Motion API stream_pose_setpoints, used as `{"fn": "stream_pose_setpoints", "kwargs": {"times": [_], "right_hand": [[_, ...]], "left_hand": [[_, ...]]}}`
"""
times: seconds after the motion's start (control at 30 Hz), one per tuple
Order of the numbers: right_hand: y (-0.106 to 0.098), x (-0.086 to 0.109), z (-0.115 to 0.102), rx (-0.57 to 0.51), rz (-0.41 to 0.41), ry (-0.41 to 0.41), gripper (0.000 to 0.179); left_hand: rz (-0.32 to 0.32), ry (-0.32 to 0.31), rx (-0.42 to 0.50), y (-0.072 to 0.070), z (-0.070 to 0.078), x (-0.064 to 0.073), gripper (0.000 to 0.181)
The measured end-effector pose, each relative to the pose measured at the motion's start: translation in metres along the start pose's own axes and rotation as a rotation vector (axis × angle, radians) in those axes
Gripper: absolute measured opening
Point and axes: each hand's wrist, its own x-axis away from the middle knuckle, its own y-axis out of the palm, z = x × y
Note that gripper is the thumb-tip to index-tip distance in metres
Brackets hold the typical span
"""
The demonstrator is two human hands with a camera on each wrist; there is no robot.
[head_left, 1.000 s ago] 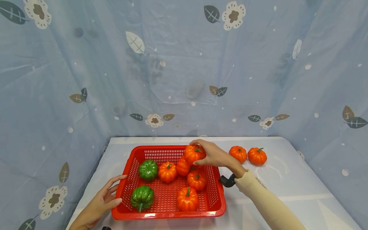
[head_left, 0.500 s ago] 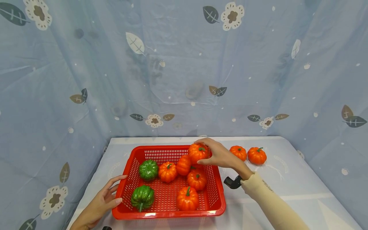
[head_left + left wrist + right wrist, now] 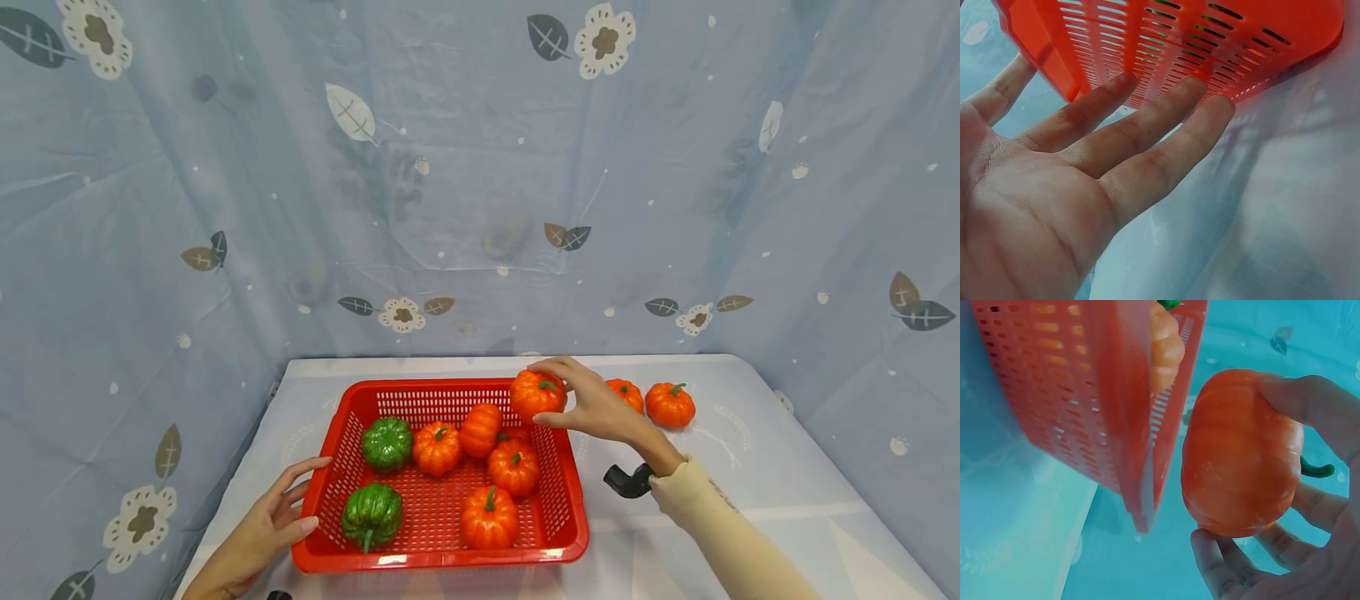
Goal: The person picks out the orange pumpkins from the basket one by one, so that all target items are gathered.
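Note:
My right hand (image 3: 596, 406) grips a small orange pumpkin (image 3: 537, 396) with a green stem, raised over the back right corner of the red plastic basket (image 3: 442, 560). In the right wrist view, thumb and fingers curl round this pumpkin (image 3: 1241, 453), beside the basket's rim. The left hand (image 3: 262, 521) rests at the basket's left side, fingers spread along the rim. Seen from the left wrist, its straight fingers (image 3: 1147, 169) lie against the slotted wall (image 3: 1166, 37). Inside the basket are several orange pumpkins (image 3: 489, 518) and two green ones (image 3: 372, 515).
Two more orange pumpkins (image 3: 671, 406) sit on the white-clothed table (image 3: 720, 467), right of the basket; the right hand partly covers one. A blue patterned curtain (image 3: 450, 183) hangs behind and at both sides of the table.
My right hand has drawn the pumpkin rightward, from above the other pumpkins to the basket's back right corner. The left hand and the basket stay put.

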Motion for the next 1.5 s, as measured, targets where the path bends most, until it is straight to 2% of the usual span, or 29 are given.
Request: {"fn": "stream_pose_setpoints", "kwargs": {"times": [0.33,0.67,1.1,1.23,1.5], "right_hand": [[-0.010,0.017,0.007,-0.001,0.052,0.067,0.070],[-0.022,0.039,0.023,0.034,0.109,0.130,0.072],[-0.034,0.077,0.050,0.052,0.177,0.154,0.069],[-0.039,0.091,0.059,0.042,0.195,0.187,0.070],[-0.047,0.121,0.079,0.101,0.236,0.267,0.073]], "left_hand": [[-0.004,-0.003,0.012,-0.001,0.000,-0.001,0.068],[-0.005,-0.007,0.002,-0.001,0.001,-0.002,0.068],[-0.028,0.006,-0.003,-0.002,0.002,0.000,0.068],[-0.035,0.012,-0.003,-0.003,0.001,0.001,0.067],[-0.019,0.014,-0.016,-0.001,0.001,0.000,0.067]]}}
